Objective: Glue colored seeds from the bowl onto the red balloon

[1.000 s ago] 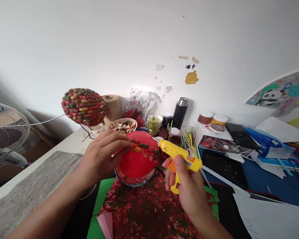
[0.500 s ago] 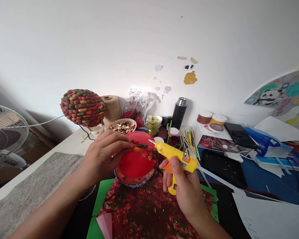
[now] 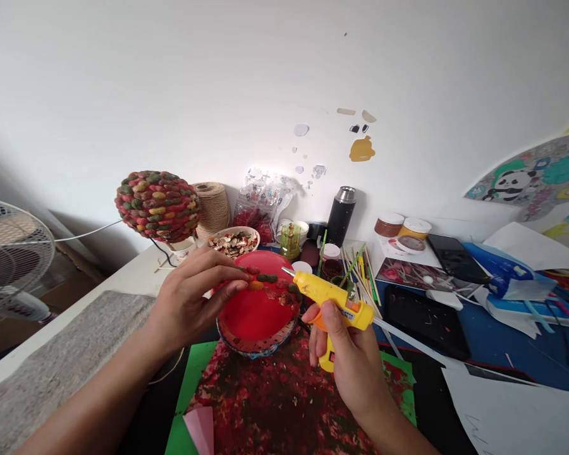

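Note:
My right hand [image 3: 346, 341] is wrapped round a yellow hot glue gun [image 3: 329, 294], its metal nozzle pointing left over a rounded red form [image 3: 256, 319] that looks like a balloon. A band of small red, green and yellow painted shells [image 3: 268, 279] runs across the upper part of this form. At the band's left end, the fingers of my left hand [image 3: 199, 291] are pinched together on a painted shell, mostly hidden by the fingertips. Beneath the red form is a woven basket [image 3: 260, 347] with a blue rim. The nozzle tip is close to the band, apart from my left fingers.
A shell-covered ball [image 3: 157, 207] stands at left, near a twine spool [image 3: 212, 205] and a bowl of shells [image 3: 234, 240]. Behind are a black flask [image 3: 341, 215], paint jars [image 3: 389, 223] and sticks [image 3: 367, 272]. A paint-stained sheet [image 3: 275, 404] lies in front. A fan [image 3: 14, 259] is far left.
My left hand has shifted slightly left, its fingertips still at the left end of the band. The red form has tilted a little; the glue gun has barely moved.

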